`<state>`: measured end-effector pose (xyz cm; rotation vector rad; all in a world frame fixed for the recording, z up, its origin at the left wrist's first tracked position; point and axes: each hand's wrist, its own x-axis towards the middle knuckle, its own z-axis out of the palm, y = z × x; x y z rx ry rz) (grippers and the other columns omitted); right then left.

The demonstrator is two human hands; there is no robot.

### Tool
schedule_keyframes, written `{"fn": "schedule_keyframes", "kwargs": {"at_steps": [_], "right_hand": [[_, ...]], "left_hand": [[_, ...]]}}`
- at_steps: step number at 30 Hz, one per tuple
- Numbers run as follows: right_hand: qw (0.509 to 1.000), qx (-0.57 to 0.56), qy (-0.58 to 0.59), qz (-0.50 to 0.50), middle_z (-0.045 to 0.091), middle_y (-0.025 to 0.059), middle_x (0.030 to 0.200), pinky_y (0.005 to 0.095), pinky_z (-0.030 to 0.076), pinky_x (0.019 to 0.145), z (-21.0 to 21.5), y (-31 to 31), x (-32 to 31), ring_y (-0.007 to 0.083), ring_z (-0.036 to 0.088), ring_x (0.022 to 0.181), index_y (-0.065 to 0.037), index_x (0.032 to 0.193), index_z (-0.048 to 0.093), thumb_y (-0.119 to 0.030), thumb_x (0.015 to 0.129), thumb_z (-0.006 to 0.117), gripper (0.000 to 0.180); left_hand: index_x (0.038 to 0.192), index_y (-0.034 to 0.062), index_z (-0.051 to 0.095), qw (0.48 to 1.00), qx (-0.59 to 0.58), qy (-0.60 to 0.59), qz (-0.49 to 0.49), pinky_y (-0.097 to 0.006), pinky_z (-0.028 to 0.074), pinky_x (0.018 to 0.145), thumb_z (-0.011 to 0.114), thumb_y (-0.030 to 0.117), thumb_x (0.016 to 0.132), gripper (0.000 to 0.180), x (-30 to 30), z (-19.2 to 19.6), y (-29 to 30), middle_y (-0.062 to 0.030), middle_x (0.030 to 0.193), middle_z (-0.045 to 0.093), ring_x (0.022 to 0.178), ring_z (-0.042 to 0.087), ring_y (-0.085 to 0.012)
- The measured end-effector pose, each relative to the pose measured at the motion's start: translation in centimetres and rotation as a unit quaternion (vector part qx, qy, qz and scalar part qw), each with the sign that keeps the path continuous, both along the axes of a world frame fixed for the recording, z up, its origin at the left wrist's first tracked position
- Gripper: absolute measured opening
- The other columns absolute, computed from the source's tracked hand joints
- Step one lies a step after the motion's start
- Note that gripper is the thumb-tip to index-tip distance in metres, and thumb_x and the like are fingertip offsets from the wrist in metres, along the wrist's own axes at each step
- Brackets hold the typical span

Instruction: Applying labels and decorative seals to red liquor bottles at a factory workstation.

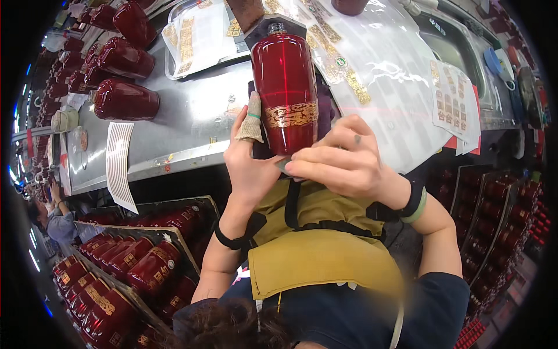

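A glossy dark-red bottle (283, 75) lies in front of me, its neck pointing away into a dark holder (251, 14). Around its lower body runs an ornate gold band (290, 115), and thin red light lines cross the glass. My left hand (249, 166) grips the bottle's lower left side, with a beige cloth cover (251, 121) on one finger. By the bottle's base, my right hand (343, 160) is closed in a pinch. A small greenish-grey bit shows at its fingertips, too little to name.
Several red bottles (127, 100) lie at the left of the metal table (203, 125). Gold decal sheets (450, 99) and a clear plastic cover (383, 70) spread to the right, near a sink (447, 41). Bottle crates (139, 291) stand below on both sides. Another person (55, 218) is far left.
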<state>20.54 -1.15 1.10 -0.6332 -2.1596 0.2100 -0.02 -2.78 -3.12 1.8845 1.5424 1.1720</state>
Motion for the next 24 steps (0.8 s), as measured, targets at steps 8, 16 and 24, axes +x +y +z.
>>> {"fn": "schedule_keyframes", "kwargs": {"at_steps": [8, 16, 24], "right_hand": [[0.999, 0.045, -0.028, 0.011, 0.073, -0.0072, 0.1, 0.0324, 0.046, 0.08, -0.3, -0.7, 0.1, 0.0122, 0.061, 0.078, -0.019, 0.096, 0.078, -0.008, 0.07, 0.072, 0.028], [0.997, 0.047, -0.056, 0.005, 0.076, -0.0015, 0.096, 0.0299, 0.046, 0.074, 0.8, -0.2, -0.3, 0.0155, 0.064, 0.078, -0.013, 0.098, 0.08, -0.014, 0.069, 0.077, 0.029], [0.984, 0.123, -0.055, -0.116, 0.068, -0.0065, 0.087, 0.0331, 0.045, 0.076, 0.7, 4.1, -0.7, 0.0168, 0.058, 0.079, -0.017, 0.093, 0.074, -0.014, 0.075, 0.072, 0.018]], "left_hand": [[0.142, -0.006, 0.056, 0.999, 0.033, 0.033, -0.007, -0.047, 0.045, 0.112, 0.088, 0.003, 0.064, 0.085, 0.6, 1.7, -0.3, -0.0258, 0.142, 0.06, 0.13, 0.06, -0.0389], [0.133, -0.0071, 0.061, 0.979, 0.173, 0.104, -0.01, -0.052, 0.045, 0.111, 0.092, 0.013, 0.064, 0.078, 1.1, 1.5, 0.1, -0.0247, 0.137, 0.063, 0.122, 0.064, -0.0392], [0.147, -0.0027, 0.05, 0.992, 0.116, 0.042, 0.011, -0.047, 0.042, 0.105, 0.092, 0.011, 0.066, 0.092, 1.5, 1.5, -0.1, -0.0182, 0.135, 0.061, 0.122, 0.057, -0.038]]}}
